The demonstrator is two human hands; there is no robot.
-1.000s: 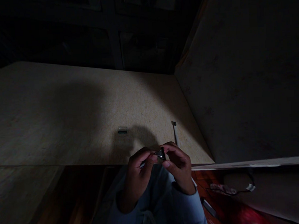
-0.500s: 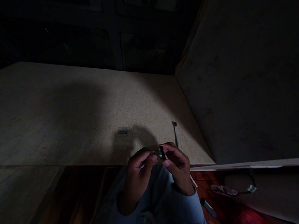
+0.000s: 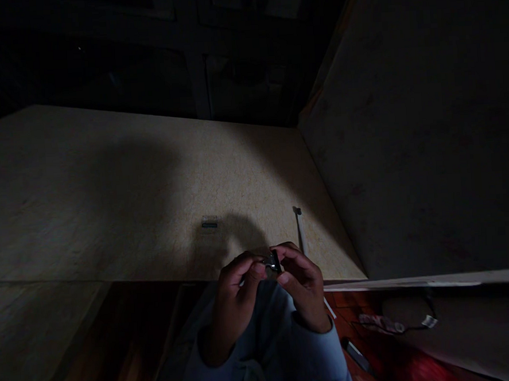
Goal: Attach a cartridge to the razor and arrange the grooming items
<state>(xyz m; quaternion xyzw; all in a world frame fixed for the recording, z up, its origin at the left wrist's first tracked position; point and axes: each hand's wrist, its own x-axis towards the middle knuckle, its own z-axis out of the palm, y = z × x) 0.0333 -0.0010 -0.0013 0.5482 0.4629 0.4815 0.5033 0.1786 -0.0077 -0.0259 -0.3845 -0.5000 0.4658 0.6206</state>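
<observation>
Over the table's front edge, my left hand (image 3: 239,298) pinches the silver neck of a small razor (image 3: 272,262) between thumb and fingers. My right hand (image 3: 302,282) grips the razor's dark head at its ends with thumb and fingertips. The rest of the razor's handle is hidden in my left hand. Beyond my hands, a small clear case (image 3: 209,221) with a dark blade cartridge in it lies on the table. A toothbrush (image 3: 300,228) with a pale handle and dark head lies just past my right hand.
The pale patterned tabletop (image 3: 236,168) meets a wall (image 3: 415,146) on the right and dark window panes (image 3: 248,81) behind. Below on the right, a dark slim object (image 3: 357,355) lies on the reddish floor near a cable (image 3: 418,325) and red cloth.
Both hands keep nearly the same place and hold. The razor has turned or shifted very slightly between them; the things on the table have not moved.
</observation>
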